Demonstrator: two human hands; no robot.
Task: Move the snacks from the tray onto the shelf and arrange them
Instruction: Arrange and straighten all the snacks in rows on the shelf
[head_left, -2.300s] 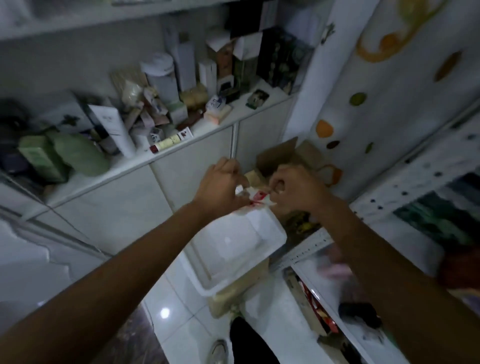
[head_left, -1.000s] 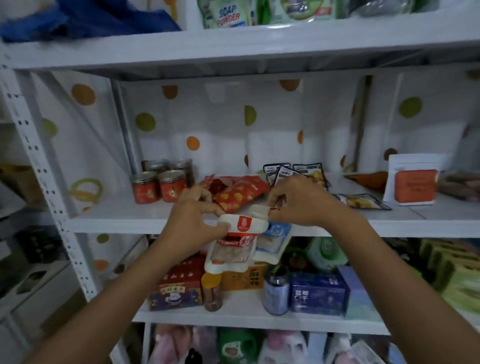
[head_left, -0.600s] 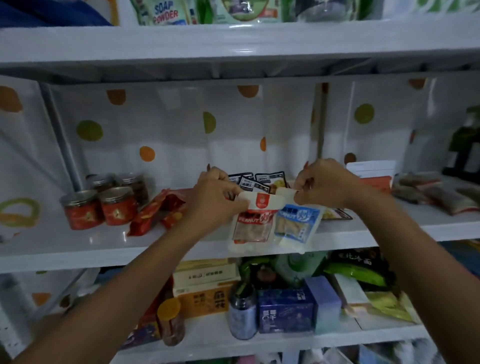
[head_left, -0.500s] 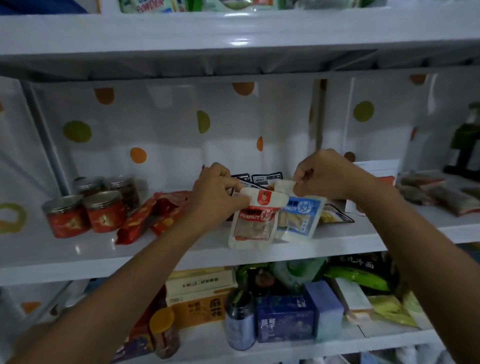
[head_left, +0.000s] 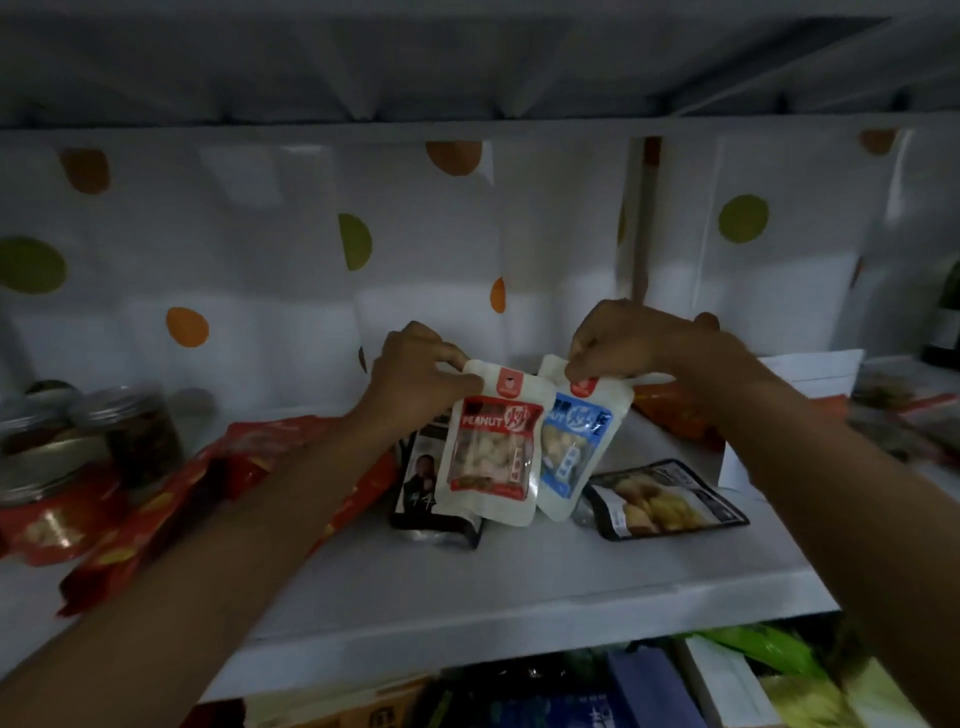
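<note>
Two peanut packets are what this is about, but biggest first: the white shelf (head_left: 467, 587) fills most of the view, with red wrappers (head_left: 208, 483) and some jars (head_left: 140, 436) off to the left. Both arms reach in over it. The left hand (head_left: 415, 379) pinches the top edge of the red peanut packet (head_left: 491, 452), and the right hand (head_left: 634, 343) has its fingers (head_left: 587, 364) clamped on the top seal of the blue peanut packet (head_left: 571, 441). Both packets hang upright, the red one overlapping the blue, with their bottoms at a flat black pouch (head_left: 421, 483). I can't tell if they're touching it.

Looks like the placing step to me: the snacks are at the shelf but not let go. The next move probably wants them lowered or leaned so they don't flop when the fingers open, ideally on a bare patch.
</note>
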